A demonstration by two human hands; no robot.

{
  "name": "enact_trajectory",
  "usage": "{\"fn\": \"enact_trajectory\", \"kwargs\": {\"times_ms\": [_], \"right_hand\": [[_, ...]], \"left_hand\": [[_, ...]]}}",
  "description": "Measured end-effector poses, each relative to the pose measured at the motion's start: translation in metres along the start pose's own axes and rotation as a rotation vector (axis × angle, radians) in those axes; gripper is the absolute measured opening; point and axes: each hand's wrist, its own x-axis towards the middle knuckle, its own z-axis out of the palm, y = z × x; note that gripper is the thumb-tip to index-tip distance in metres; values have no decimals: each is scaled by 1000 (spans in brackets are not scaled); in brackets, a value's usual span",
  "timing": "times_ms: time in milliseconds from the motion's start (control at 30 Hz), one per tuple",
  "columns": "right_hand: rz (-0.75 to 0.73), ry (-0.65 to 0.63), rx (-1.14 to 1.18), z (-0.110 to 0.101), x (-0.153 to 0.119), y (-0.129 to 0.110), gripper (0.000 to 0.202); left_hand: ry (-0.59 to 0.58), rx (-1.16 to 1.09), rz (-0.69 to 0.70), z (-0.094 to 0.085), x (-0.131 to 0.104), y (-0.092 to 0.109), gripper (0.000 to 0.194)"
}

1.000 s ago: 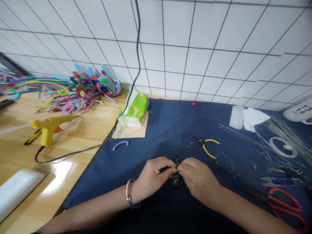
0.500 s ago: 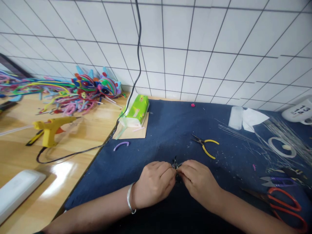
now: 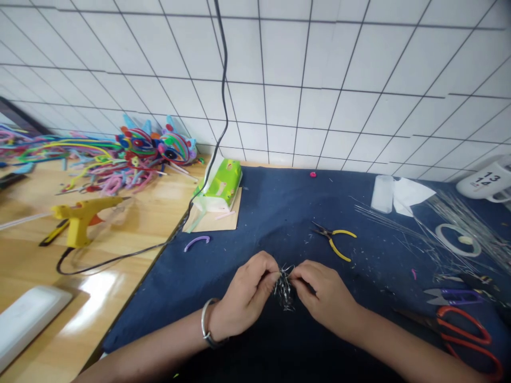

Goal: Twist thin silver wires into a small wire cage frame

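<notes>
Between my two hands is a small tangled bundle of thin silvery wire (image 3: 284,292), dark in places, its strands spreading downward. My left hand (image 3: 248,291) pinches its upper left side between thumb and forefinger; a silver bangle circles that wrist. From the other side my right hand (image 3: 324,292) is closed, thumb and fingertips on the bundle's upper right. The exact strands in each pinch are too fine to make out. Beyond my right hand, yellow-handled pliers (image 3: 338,242) lie on the dark blue cloth (image 3: 271,213) with their jaws pointing up and left.
Long loose wires (image 3: 459,223), a tape roll (image 3: 459,240), purple snips (image 3: 459,297) and red-handled scissors (image 3: 467,324) lie at the right, near a white mug (image 3: 485,181). A tissue pack (image 3: 223,183), yellow glue gun (image 3: 80,218) with black cord, and colourful pipe cleaners (image 3: 107,165) are leftward.
My left hand has turned and tilted up, so more of the wire bundle shows below my fingertips. My right hand stays about where it was, still pinching. The view has shifted slightly.
</notes>
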Motion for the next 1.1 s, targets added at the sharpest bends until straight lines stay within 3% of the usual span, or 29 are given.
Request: {"fn": "enact_trajectory", "kwargs": {"times_ms": [233, 400, 667, 933, 1100], "right_hand": [[-71, 145, 30, 1, -1, 0, 14], [-222, 109, -27, 2, -4, 4, 27], [-392, 119, -144, 2, -5, 9, 31], [-281, 144, -25, 7, -5, 9, 23], [-223, 134, 8, 2, -1, 5, 15]], "left_hand": [[-97, 41, 24, 4, 4, 1, 10], [-46, 33, -11, 7, 5, -1, 9], [-113, -206, -196, 5, 6, -5, 11], [-111, -243, -211, 8, 5, -6, 13], [-66, -116, -119, 7, 5, -2, 10]]}}
